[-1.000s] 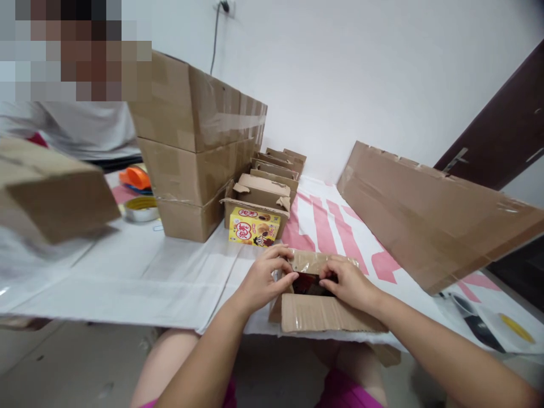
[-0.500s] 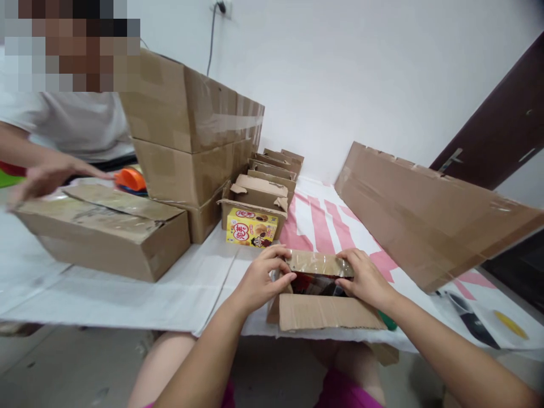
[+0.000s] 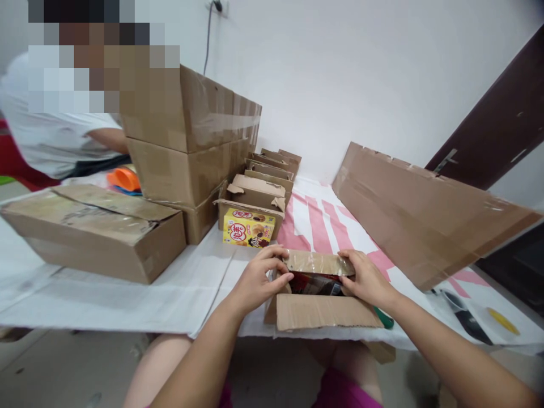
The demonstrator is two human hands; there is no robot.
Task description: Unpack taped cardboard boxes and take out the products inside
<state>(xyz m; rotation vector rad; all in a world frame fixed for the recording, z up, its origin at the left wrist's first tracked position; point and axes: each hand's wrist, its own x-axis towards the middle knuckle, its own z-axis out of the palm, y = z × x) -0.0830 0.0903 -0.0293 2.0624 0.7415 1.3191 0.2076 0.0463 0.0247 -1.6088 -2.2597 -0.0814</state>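
A small open cardboard box (image 3: 323, 310) sits at the near table edge with a dark red packet (image 3: 317, 282) showing inside. My left hand (image 3: 260, 279) grips its left side, fingers curled over the edge by the taped far flap (image 3: 318, 262). On the box's right end my right hand (image 3: 366, 278) is closed over that flap's corner. The near flap hangs open toward me.
A row of small open boxes (image 3: 259, 190) runs back, the nearest holding a yellow snack box (image 3: 247, 228). Stacked large cartons (image 3: 187, 147) stand left, a flat carton (image 3: 96, 229) before them. Flattened cardboard (image 3: 425, 209) leans right. A person in white (image 3: 55, 141) is at far left.
The other person set a flat carton down on the table at left and drew back. My right hand shifted from inside the box to its right end; the far flap came up.
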